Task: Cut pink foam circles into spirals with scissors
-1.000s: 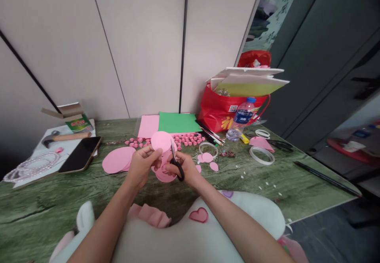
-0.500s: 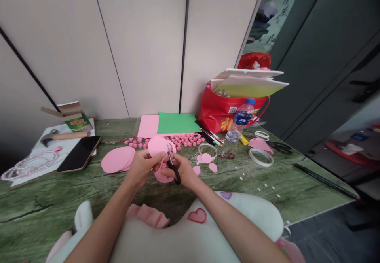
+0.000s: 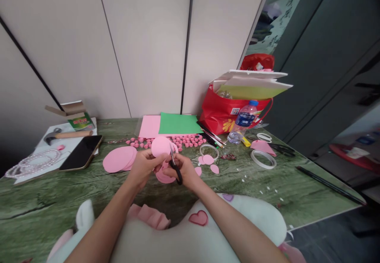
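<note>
I see: left hand (image 3: 144,165) pinching round pink paper disc (image 3: 160,146) | right hand (image 3: 184,170) holding black-handled metal scissors (image 3: 175,167), blades pointing away at disc's right edge

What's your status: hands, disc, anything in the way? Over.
Left hand pinching pink disc. Right hand gripping scissors, blades by disc's right edge. More pink paper beneath hands, possibly in the way.

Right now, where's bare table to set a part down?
Widest: front left, between the phone and left forearm. Smaller: front right, between the black stick and white scraps. Crowded: around the scissors, near the pink beads; back right, red bag and bottle.
</note>
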Demonstrator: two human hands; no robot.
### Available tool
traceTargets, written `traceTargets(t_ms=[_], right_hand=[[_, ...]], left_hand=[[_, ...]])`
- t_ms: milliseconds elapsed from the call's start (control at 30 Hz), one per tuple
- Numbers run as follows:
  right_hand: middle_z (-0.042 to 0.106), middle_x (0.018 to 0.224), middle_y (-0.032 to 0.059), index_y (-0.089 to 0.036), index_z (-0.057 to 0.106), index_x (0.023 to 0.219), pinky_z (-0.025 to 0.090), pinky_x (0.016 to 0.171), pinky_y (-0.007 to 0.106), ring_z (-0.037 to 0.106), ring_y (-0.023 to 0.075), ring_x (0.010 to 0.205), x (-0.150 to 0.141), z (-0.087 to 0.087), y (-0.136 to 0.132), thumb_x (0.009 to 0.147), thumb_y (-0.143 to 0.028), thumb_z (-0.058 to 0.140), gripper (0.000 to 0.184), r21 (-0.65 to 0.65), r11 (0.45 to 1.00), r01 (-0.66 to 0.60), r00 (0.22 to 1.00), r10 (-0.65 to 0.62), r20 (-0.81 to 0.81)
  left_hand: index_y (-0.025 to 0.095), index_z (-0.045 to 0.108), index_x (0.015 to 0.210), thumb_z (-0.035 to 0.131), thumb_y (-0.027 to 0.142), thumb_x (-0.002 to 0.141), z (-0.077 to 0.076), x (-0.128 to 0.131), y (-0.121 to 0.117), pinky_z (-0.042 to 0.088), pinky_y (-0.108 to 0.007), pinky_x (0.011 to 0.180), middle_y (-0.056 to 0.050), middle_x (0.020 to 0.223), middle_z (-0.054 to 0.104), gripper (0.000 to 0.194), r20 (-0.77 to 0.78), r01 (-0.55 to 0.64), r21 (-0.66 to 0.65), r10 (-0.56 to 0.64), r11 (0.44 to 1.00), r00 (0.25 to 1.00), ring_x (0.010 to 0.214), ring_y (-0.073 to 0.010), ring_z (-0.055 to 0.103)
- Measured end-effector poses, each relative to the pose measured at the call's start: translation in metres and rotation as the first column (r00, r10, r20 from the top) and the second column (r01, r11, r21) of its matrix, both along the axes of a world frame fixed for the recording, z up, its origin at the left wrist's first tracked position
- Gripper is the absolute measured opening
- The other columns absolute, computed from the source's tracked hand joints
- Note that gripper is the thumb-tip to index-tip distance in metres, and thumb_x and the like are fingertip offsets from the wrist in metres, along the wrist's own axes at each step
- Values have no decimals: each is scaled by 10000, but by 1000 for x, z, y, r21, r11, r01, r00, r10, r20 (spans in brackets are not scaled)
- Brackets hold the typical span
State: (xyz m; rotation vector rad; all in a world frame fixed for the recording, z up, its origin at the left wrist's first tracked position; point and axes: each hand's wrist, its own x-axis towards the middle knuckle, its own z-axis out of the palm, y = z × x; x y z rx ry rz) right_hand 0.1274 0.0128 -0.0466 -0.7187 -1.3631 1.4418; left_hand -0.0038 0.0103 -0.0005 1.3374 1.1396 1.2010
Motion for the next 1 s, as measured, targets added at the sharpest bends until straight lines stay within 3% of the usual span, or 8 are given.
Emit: traceTargets(t_ms=[567, 733, 1000], right_hand=[[507, 445, -61, -149, 500, 697, 361, 347, 170, 462, 70, 355, -1, -3, 0, 484, -309, 728, 350, -50, 999, -5, 1000, 6, 21], [513, 476, -58, -152, 495, 716, 357, 384, 173, 448, 64, 396, 0, 0, 0, 478, -259, 733, 354, -42, 999, -18, 1000, 19, 19], [494, 562, -55, -171, 473, 791, 309, 426, 158, 406, 57, 477, 3, 0, 0, 506, -221, 722, 382, -5, 1000, -22, 999, 22, 28]], left_hand=[[131, 520, 558, 597, 258, 638, 4, 1, -1, 323, -197, 371, 26, 419, 510, 169, 131, 72, -13, -70, 997, 989, 362, -74, 432], [138, 496, 499, 612, 255, 619, 0, -1, 2, 285, -183, 353, 45, 375, 468, 204, 53, 15, -17, -14, 1000, 998, 335, -56, 389], [134, 522, 525, 631, 240, 594, 1, -6, 1, 251, -167, 332, 57, 378, 458, 167, -19, 21, -42, -21, 999, 1000, 328, -45, 372]])
